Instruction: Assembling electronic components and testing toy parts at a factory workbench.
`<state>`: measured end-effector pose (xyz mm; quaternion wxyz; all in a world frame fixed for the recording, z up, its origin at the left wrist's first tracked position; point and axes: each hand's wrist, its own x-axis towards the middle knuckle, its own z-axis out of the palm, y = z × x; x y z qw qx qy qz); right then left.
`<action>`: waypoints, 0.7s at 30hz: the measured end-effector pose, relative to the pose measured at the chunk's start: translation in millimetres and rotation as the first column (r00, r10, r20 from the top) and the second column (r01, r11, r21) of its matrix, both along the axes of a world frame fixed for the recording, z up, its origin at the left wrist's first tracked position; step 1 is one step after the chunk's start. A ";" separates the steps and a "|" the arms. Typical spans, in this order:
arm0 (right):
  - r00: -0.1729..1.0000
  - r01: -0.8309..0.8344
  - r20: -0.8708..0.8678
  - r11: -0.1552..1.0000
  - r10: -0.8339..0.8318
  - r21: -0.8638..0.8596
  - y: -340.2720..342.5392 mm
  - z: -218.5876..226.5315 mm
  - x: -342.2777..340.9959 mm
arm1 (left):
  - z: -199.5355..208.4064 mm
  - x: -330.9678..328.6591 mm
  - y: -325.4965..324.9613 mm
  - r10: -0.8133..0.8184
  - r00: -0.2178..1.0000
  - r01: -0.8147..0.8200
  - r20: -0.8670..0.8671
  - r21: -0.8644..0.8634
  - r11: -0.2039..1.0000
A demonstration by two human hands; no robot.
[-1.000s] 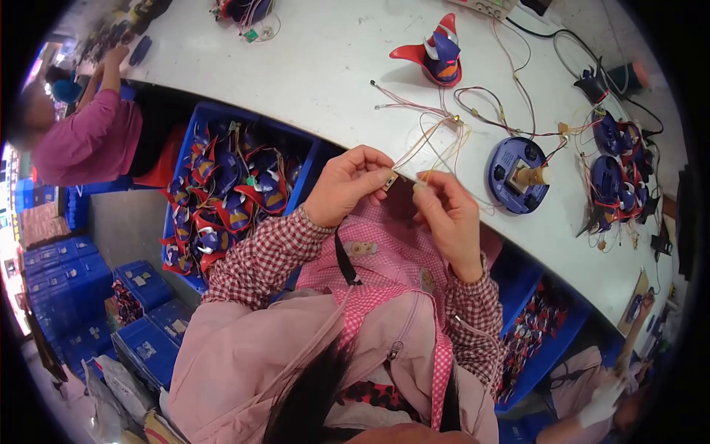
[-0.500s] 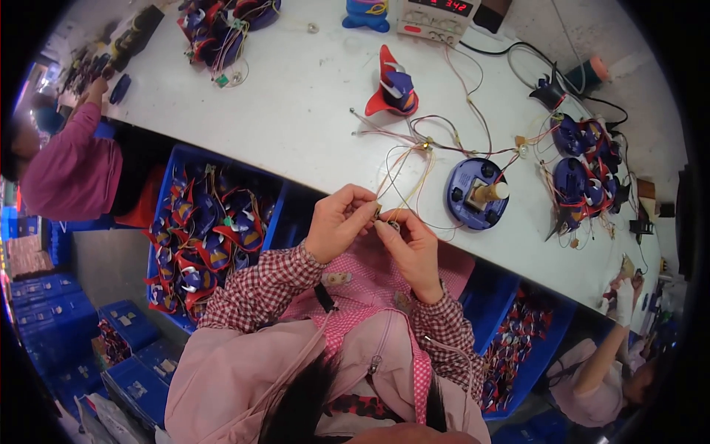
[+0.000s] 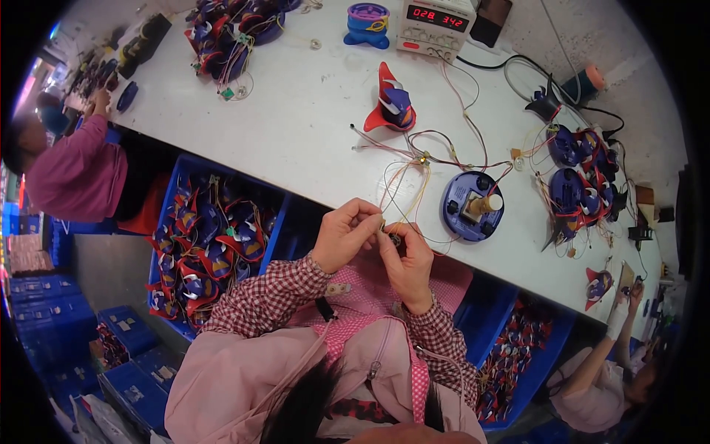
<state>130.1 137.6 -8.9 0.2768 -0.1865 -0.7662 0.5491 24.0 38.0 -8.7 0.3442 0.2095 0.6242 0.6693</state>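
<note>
My left hand and my right hand meet at the table's near edge, both pinched closed with fingertips almost touching. Thin wires run from between the fingers to a small wire junction on the table. What the left fingertips grip is too small to make out. A small dark round part with wires shows within the right fingers. Just right of the hands lies a round blue housing with a tan cylindrical piece standing on it. Beyond the wires sits a red and blue winged piece.
A power supply with a lit red display and a blue pot-like holder stand at the back. Wired blue-red assemblies are piled at right, more at far left. A blue bin is below left. Co-workers sit at both sides.
The view has shifted a little, so the table things appear lower. My hands stay pinched together, the fingertips slightly rearranged. A red and blue piece now shows near the co-worker's hands at right.
</note>
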 end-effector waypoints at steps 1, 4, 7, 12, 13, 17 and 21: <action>1.000 0.009 -0.005 0.999 -0.008 0.038 -0.1 1.2 -0.2 | 0.6 -0.2 -0.3 -0.005 1.000 0.005 0.027 0.008 1.000; 0.999 0.031 -0.014 0.998 -0.031 0.057 -1.2 4.0 0.1 | -0.1 0.0 -1.3 -0.021 0.999 0.020 0.041 0.039 0.999; 0.999 0.050 -0.022 0.995 -0.048 0.082 -2.0 4.6 0.9 | -1.8 0.5 -2.1 -0.032 0.997 0.029 0.064 0.056 0.998; 0.998 0.065 -0.009 0.993 -0.065 0.096 -2.2 6.5 1.2 | -1.4 -1.0 -1.7 -0.038 0.993 0.034 0.114 0.035 0.999; 0.998 0.068 0.000 0.994 -0.069 0.089 -1.9 6.6 1.3 | -0.9 -1.3 -1.0 -0.040 0.992 0.037 0.122 0.023 0.999; 0.997 0.074 -0.026 0.990 -0.071 0.117 -1.0 2.4 -0.4 | -3.3 -1.7 -0.4 -0.036 0.994 0.035 0.102 0.015 0.999; 0.997 0.071 -0.010 0.992 -0.071 0.107 0.1 0.8 -0.3 | -3.7 -2.5 -0.4 -0.040 0.995 0.040 0.095 -0.002 0.999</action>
